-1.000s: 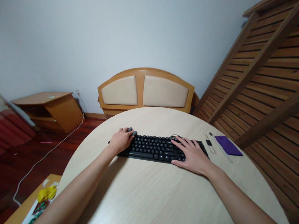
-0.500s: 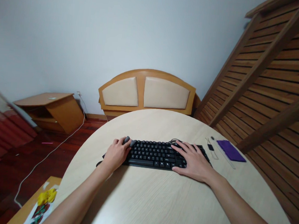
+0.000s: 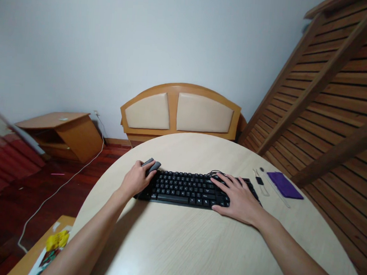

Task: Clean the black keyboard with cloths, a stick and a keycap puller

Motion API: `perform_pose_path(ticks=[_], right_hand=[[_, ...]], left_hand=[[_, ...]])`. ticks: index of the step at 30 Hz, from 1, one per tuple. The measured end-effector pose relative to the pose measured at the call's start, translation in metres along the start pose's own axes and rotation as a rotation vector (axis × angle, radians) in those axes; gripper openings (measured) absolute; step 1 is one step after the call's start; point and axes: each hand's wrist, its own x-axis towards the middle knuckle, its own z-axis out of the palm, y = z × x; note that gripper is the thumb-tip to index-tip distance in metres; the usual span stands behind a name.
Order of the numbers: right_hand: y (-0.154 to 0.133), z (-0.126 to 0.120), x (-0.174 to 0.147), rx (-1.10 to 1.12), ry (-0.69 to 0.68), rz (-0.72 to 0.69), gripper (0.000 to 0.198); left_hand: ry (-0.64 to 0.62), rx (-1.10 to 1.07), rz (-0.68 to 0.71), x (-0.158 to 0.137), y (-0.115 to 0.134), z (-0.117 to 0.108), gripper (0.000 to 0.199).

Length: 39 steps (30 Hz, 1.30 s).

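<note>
A black keyboard (image 3: 182, 189) lies flat on the round pale wooden table (image 3: 175, 243). My left hand (image 3: 137, 178) is closed around a small dark grey object (image 3: 152, 166) with rounded ends, above the keyboard's upper left corner. Its exact kind is unclear, since my fingers cover part of it. Spread over the right end of the keyboard is my right hand (image 3: 239, 199), fingers apart on the keys and thumb at the near edge. A thin black cable (image 3: 215, 172) curls behind the keyboard.
Right of the keyboard lie a black piece with looped pale cord (image 3: 259, 180), a thin pale stick with a dark tip (image 3: 275, 187) and a folded purple cloth (image 3: 284, 185). A headboard (image 3: 181, 88) stands behind the table, a slatted wooden panel (image 3: 333, 90) to the right.
My left hand has moved left and slightly up with the grey object, uncovering more of the keyboard's left end. My right hand stays in place on the keyboard.
</note>
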Motion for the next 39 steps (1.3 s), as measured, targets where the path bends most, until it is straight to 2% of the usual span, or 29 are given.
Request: perform_pose_path(ticks=[3, 9, 13, 18, 25, 30, 34, 39], right_hand=[[0.000, 0.000, 0.000, -0.009, -0.003, 0.002, 0.087], [-0.003, -0.002, 0.001, -0.024, -0.018, 0.016, 0.085], [-0.003, -0.002, 0.001, -0.023, -0.003, 0.008, 0.084], [-0.004, -0.001, 0.001, -0.013, -0.002, 0.021, 0.083], [-0.002, 0.002, 0.000, -0.003, 0.013, 0.025, 0.084], [-0.002, 0.003, -0.001, -0.005, 0.012, 0.021, 0.085], [-0.001, 0.003, -0.001, -0.006, 0.003, 0.015, 0.086], [0.000, 0.002, -0.001, -0.001, -0.004, 0.008, 0.086]], left_hand=[[0.034, -0.004, 0.010, 0.001, 0.007, -0.003, 0.048], [-0.153, -0.072, -0.045, 0.013, 0.011, -0.004, 0.051], [-0.190, -0.097, -0.056, 0.028, 0.004, 0.001, 0.050], [-0.132, -0.091, -0.086, 0.032, 0.010, 0.008, 0.044], [-0.022, -0.064, -0.156, 0.010, 0.027, 0.014, 0.048], [-0.078, -0.153, -0.185, 0.021, 0.008, 0.017, 0.053], [-0.114, -0.258, -0.137, 0.046, -0.011, 0.015, 0.042], [-0.008, -0.340, -0.111, 0.059, -0.015, 0.010, 0.035]])
